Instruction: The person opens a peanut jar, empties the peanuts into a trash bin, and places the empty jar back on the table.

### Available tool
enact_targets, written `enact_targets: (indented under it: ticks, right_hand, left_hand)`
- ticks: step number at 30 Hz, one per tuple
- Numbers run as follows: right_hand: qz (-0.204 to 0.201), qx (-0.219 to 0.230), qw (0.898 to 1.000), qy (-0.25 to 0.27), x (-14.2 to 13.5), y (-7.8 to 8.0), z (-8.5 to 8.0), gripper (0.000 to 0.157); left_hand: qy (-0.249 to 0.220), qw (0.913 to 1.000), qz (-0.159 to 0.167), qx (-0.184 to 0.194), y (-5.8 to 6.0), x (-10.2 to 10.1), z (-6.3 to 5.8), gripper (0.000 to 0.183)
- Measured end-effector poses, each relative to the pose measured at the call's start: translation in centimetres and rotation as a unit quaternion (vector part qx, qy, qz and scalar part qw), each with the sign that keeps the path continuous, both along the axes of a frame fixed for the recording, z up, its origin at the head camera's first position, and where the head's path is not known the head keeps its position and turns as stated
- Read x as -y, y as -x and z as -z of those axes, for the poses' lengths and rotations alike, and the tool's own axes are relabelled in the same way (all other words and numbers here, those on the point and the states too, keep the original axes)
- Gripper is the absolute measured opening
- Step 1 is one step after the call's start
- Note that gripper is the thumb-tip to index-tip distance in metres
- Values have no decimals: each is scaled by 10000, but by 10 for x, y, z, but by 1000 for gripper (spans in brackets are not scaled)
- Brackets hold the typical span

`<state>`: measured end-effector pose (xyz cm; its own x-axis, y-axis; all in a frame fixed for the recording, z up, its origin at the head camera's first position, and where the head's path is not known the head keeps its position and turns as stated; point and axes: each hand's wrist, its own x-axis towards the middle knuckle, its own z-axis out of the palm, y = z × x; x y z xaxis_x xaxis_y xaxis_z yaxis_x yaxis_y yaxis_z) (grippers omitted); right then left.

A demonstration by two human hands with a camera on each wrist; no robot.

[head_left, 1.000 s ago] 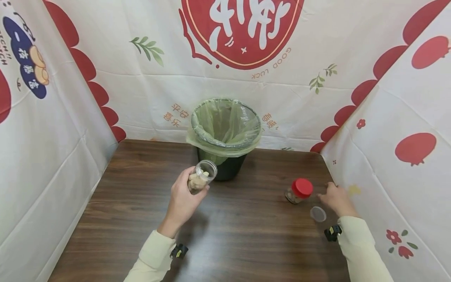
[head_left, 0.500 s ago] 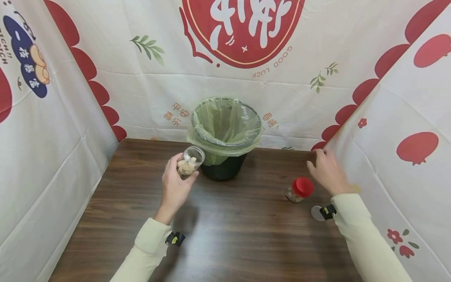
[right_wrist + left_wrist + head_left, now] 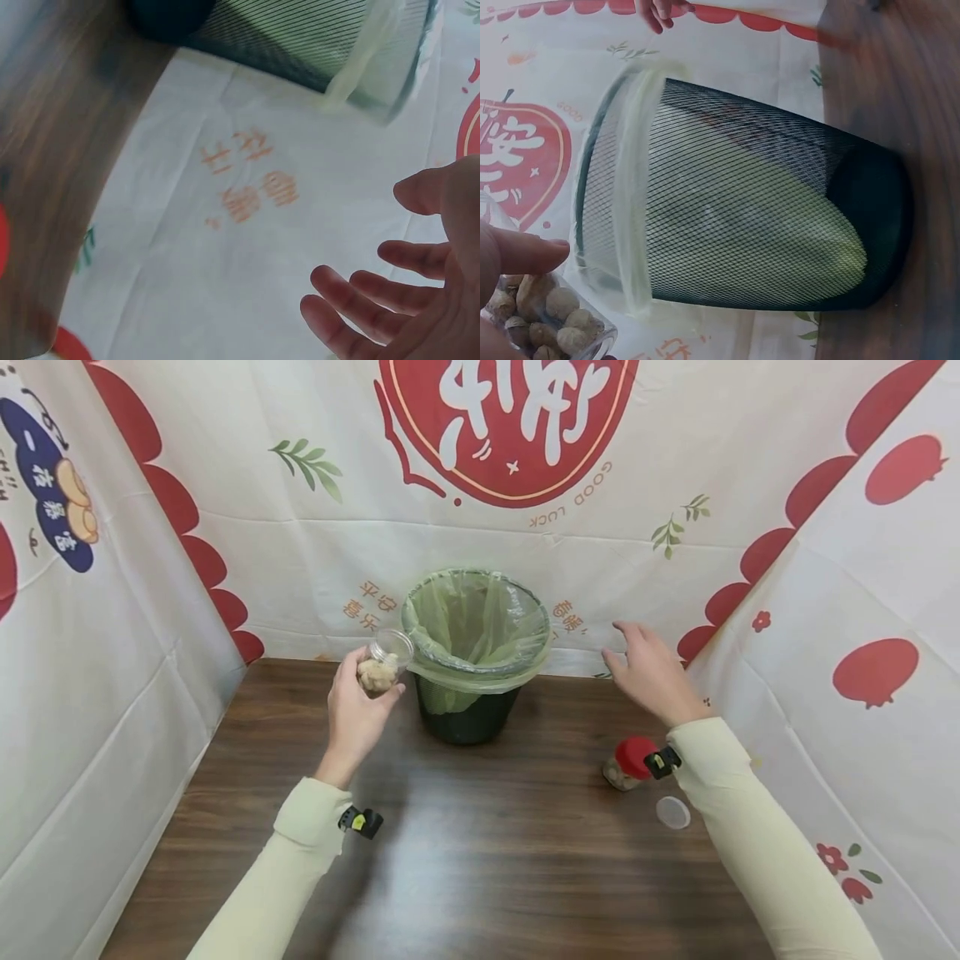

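My left hand (image 3: 352, 710) grips a clear, lidless jar (image 3: 394, 649) of beige, lumpy pieces. In the left wrist view the pieces (image 3: 561, 303) look round and brownish, like nuts or dried mushrooms. The jar leans with its mouth close by the left rim of a dark mesh wastebasket (image 3: 467, 717). A pale green bin liner (image 3: 487, 675) is folded over that basket's rim. My right hand (image 3: 651, 675) is raised to the right of the basket, fingers spread and holding nothing. In the right wrist view its fingers (image 3: 337, 300) are loosely bent.
A second jar with a red lid (image 3: 636, 755) stands on the brown wooden table (image 3: 480, 860), below my right forearm. Beside it lies a round clear lid (image 3: 672, 812). Printed white cloth (image 3: 315, 568) hangs behind the table and along both sides.
Both hands have moved away from me. My left hand carried the open jar up and leftward to the basket's rim; my right hand left the clear lid's side and rose toward the basket.
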<state>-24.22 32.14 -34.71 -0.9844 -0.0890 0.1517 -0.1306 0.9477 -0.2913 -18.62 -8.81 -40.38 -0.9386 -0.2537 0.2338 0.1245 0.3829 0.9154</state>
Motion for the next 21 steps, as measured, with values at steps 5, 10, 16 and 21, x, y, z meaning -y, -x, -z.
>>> enact_targets:
  ticks: [5, 10, 16, 21]
  right_hand:
    - [-254, -12, 9989, 396, 23, 18, -6, 62]
    - [-456, 40, 9965, 697, 43, 35, -12, 63]
    - [-535, 17, 9959, 723, 61, 50, -13, 62]
    - [-562, -3, 9964, 635, 73, 58, -15, 61]
  left_hand:
    - [-95, 9999, 73, -124, 21, 1, -12, 71]
    - [-132, 9992, 346, -151, 42, -1, -25, 70]
    - [-179, 9983, 543, -62, 65, -3, -43, 69]
    - [301, 9986, 407, -126, 85, -4, -58, 66]
